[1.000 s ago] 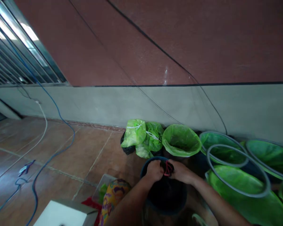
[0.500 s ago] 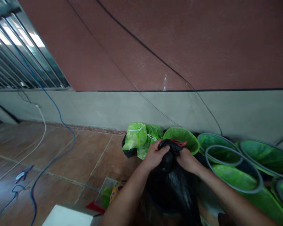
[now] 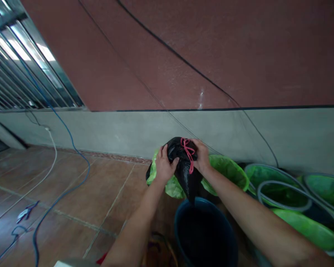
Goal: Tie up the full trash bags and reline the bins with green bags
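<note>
A black plastic bag [image 3: 187, 178] tied with a red string hangs above a dark blue bucket [image 3: 206, 233]. My left hand [image 3: 164, 167] grips the bag's top from the left. My right hand [image 3: 200, 157] grips it from the right, by the red knot. The bag's lower end points down at the bucket's far rim. Behind the bag lie tied green bags [image 3: 171, 187] and a bin lined with green plastic [image 3: 229, 172].
Several green-lined bins with grey rims [image 3: 284, 193] stand along the wall at the right. A blue cable [image 3: 72, 178] and a white cable [image 3: 48, 163] trail over the tiled floor at the left. A metal shutter [image 3: 22, 74] is at the upper left.
Both hands have lifted the black bag up out of the blue bucket, from inside it to well above its rim. The view has shifted slightly.
</note>
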Motion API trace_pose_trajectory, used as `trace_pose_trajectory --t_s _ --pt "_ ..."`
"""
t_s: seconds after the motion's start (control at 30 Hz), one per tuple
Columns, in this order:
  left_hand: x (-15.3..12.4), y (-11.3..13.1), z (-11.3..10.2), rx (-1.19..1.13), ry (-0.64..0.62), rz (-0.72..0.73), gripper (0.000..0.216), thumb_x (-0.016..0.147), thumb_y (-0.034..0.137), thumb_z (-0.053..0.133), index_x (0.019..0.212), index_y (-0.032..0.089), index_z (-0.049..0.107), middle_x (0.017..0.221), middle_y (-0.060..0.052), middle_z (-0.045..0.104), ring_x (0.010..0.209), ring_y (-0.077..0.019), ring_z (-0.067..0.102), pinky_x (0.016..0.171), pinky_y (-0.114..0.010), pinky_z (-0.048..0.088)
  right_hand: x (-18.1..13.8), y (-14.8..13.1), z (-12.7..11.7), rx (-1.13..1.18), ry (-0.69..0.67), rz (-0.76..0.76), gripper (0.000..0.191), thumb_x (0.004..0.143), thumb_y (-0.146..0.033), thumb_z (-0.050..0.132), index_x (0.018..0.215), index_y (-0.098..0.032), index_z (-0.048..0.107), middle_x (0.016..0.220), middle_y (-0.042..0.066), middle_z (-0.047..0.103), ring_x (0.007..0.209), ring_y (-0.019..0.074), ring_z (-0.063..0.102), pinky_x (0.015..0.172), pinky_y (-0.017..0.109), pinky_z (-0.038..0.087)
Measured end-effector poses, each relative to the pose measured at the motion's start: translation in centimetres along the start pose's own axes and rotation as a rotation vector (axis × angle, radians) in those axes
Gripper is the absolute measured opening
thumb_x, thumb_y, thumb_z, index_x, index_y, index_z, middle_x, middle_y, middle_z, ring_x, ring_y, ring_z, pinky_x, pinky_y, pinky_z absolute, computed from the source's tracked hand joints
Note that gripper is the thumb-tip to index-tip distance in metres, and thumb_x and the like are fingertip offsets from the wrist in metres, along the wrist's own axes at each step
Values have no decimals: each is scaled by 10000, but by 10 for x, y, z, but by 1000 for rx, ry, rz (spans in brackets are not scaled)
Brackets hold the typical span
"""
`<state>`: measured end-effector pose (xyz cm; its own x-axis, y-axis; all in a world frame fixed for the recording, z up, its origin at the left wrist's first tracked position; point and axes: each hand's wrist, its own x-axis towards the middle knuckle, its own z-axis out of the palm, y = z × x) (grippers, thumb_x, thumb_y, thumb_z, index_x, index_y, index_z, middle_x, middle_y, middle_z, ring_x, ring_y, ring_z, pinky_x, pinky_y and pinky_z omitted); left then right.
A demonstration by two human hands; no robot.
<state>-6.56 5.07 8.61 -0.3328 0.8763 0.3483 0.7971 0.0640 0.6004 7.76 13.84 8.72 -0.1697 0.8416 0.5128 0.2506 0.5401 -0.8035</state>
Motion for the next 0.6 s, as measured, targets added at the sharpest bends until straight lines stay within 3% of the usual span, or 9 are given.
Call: trace_pose_trajectory --t_s 0.07,0.17,0.3,0.47,0.6 --pt "11 -12 18 123 -69 -72 788 872 344 603 1563 194 257 1627 -159 274 1505 -301 258 1212 -524 265 -7 32 17 -65 22 28 485 748 -204 550 1226 -131 588 1213 113 615 1189 275 557 1053 420 449" --pt "11 -41 50 286 -312 -247 805 869 286 602 1575 292 214 1668 -110 189 1522 -338 203 1171 -642 257 -35 83 36 -245 -217 153 824 689 -151 650 1460 -99 364 1481 200 403 1405 307 396 1168 424 346" --pt "-3 -76 84 383 -553 -299 847 873 315 605 1590 268 156 1679 -119 130 1539 -345 129 1177 -662 206 -65 134 44 -416 -423 307 836 755 -162 624 1517 -154 281 1572 206 257 1466 286 336 1191 428 320" --pt "-5 -87 105 360 -603 -184 867 875 368 583 1597 268 112 1688 -97 92 1541 -337 121 1188 -648 188 -63 159 45 -472 -469 281 793 825 -317 626 1524 -141 292 1581 236 249 1485 316 299 1194 445 300" --pt "4 -90 116 340 -609 -165 887 859 371 585 1598 276 103 1688 -91 100 1537 -341 134 1194 -633 189 -59 167 65 -512 -560 282 820 815 -293 642 1530 -115 283 1590 254 232 1485 323 293 1175 444 317"
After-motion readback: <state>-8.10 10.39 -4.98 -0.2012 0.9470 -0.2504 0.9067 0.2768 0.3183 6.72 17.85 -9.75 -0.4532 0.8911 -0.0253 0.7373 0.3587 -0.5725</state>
